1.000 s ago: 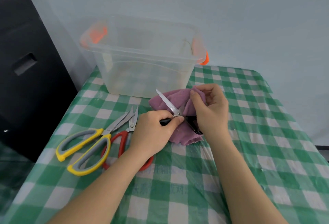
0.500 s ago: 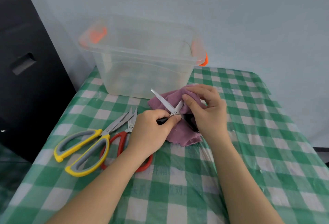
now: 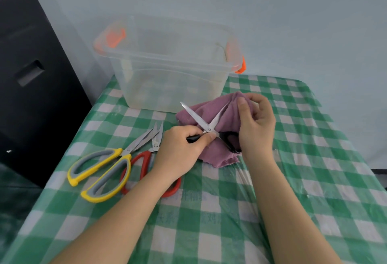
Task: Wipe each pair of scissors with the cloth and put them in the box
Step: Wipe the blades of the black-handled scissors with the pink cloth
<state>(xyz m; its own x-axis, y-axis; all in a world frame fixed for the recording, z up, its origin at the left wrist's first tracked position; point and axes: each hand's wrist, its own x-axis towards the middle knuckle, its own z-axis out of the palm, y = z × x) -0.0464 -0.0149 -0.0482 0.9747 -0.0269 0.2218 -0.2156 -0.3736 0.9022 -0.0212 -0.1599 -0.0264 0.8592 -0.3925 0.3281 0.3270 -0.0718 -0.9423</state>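
Note:
Black-handled scissors lie with blades spread wide over a purple cloth. My left hand grips one black handle near the pivot. My right hand pinches a fold of the cloth around the tip of the right blade. Yellow-and-grey scissors and red-handled scissors lie side by side on the table to the left, the red ones partly under my left forearm. The clear plastic box with orange latches stands behind the cloth.
A green-and-white checked tablecloth covers the table. A black case stands off the table's left edge. A pale wall rises right behind the box.
My right hand slid with the cloth up the right blade from near the pivot to its tip. The blades have spread wider. My left hand stays on the handle.

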